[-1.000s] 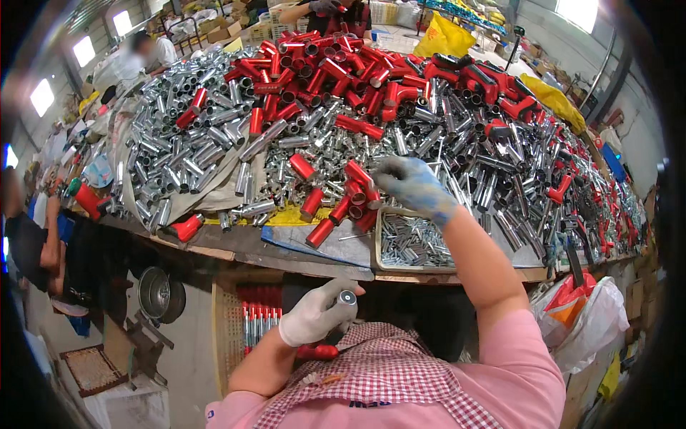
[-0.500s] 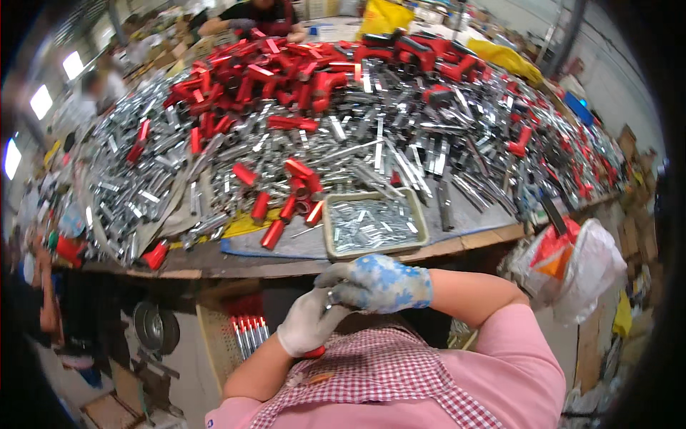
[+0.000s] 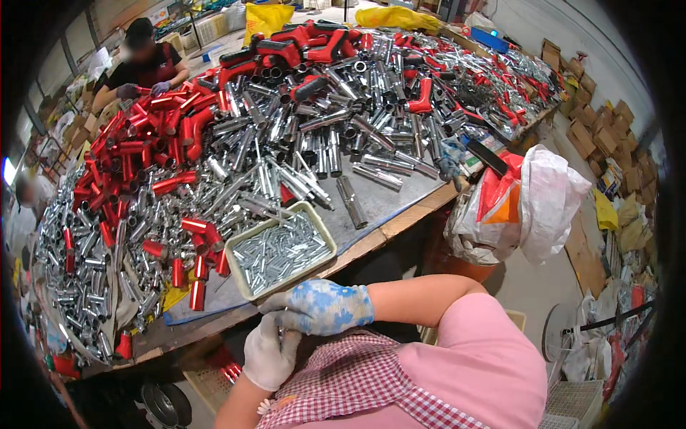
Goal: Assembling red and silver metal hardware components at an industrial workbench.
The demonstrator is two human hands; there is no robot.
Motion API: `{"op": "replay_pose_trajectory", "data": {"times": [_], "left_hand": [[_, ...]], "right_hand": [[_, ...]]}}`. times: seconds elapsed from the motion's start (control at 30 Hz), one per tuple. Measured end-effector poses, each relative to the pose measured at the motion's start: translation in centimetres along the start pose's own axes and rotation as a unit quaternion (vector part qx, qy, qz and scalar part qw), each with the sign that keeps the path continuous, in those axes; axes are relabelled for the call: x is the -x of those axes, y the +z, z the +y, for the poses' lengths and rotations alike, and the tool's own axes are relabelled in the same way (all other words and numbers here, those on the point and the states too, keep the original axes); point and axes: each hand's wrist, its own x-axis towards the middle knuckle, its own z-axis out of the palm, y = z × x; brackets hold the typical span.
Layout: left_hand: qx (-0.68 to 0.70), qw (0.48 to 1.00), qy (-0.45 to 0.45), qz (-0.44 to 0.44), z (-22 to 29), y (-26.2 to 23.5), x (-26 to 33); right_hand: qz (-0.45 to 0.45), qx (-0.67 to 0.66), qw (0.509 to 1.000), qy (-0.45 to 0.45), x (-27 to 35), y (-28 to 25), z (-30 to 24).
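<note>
My left hand (image 3: 270, 355), in a white glove, is closed in front of the checked apron (image 3: 339, 375). Over its fingertips bends my right hand (image 3: 321, 307), in a white glove with blue flowers and grey fingers. Both hands meet with fingers pinched together, and what they hold is mostly hidden between them. Just beyond the right hand, a cream tray (image 3: 294, 274) full of small metal pins (image 3: 279, 250) sits at the table's near edge. Left of the tray lie several glossy red tubes (image 3: 199, 293).
Chrome tubes (image 3: 350, 202) and red-black handle housings (image 3: 279, 51) are heaped across the table. A white plastic bag (image 3: 554, 200) hangs past its right edge. Under the table stands a crate (image 3: 204, 382) with red-tipped pieces. A co-worker (image 3: 146, 68) handles red tubes across the heap.
The view has swung to the right, so the table now slants and more of the right side shows. My hands stay together; the metal bit seen between them earlier is now mostly covered.
</note>
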Motion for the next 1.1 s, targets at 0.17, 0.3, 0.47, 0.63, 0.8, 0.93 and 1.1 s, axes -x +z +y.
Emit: {"op": "replay_pose_trajectory", "data": {"times": [0.17, 0.3, 0.47, 0.63, 0.8, 0.93, 1.1], "left_hand": [[0.045, 0.996, -0.037, -0.073, -1.0, 1.0, -1.3], [0.097, 0.986, -0.101, -0.091, -1.2, 1.9, -2.0], [0.053, 0.996, -0.070, -0.026, -1.0, 2.3, -2.1], [0.073, 0.995, -0.060, -0.037, -1.0, 3.7, -2.5], [0.044, 0.997, -0.052, -0.037, -1.1, 4.0, -2.4], [0.058, 0.997, -0.052, -0.021, -1.4, 3.5, -1.9], [0.091, 0.993, -0.069, -0.002, -1.3, 2.5, 0.2]], "right_hand": [[-0.027, 0.088, 0.995, 0.047, 1.6, -3.8, -3.0], [-0.036, 0.012, 0.995, 0.088, 5.0, -7.9, -0.6], [0.421, 0.319, 0.815, 0.239, 11.7, -21.8, 11.0], [0.244, 0.535, 0.720, 0.367, 12.9, -28.9, 16.4], [0.188, 0.608, 0.661, 0.397, 11.5, -29.5, 17.5], [0.129, 0.627, 0.616, 0.459, 11.2, -31.5, 20.6], [-0.003, 0.715, 0.571, 0.404, 8.4, -32.8, 19.8]]}}
